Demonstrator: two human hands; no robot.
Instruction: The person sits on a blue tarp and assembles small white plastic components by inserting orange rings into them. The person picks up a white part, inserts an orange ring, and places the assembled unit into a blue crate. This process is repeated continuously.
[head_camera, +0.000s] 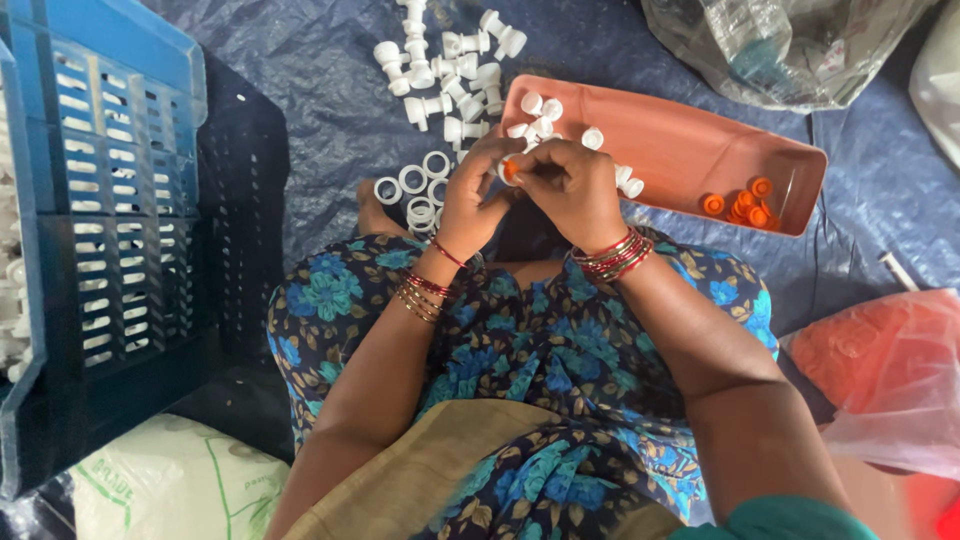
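My left hand (472, 198) and my right hand (575, 185) meet over my lap, both pinching one small white plastic cap with an orange insert (509, 170). Just beyond them lies a salmon-pink tray (690, 140) with white caps (540, 115) at its left end and several orange inserts (745, 205) at its right end. White rings (415, 190) lie on the blue tarp beside my left hand. Farther out sits a pile of white assembled spouts (445, 65).
A blue slatted plastic crate (110, 230) stands at the left. A clear plastic bag (790, 45) sits at the top right, an orange-filled plastic bag (885, 370) at the right, a white sack (170, 485) at the bottom left. The blue tarp (310, 90) covers the floor.
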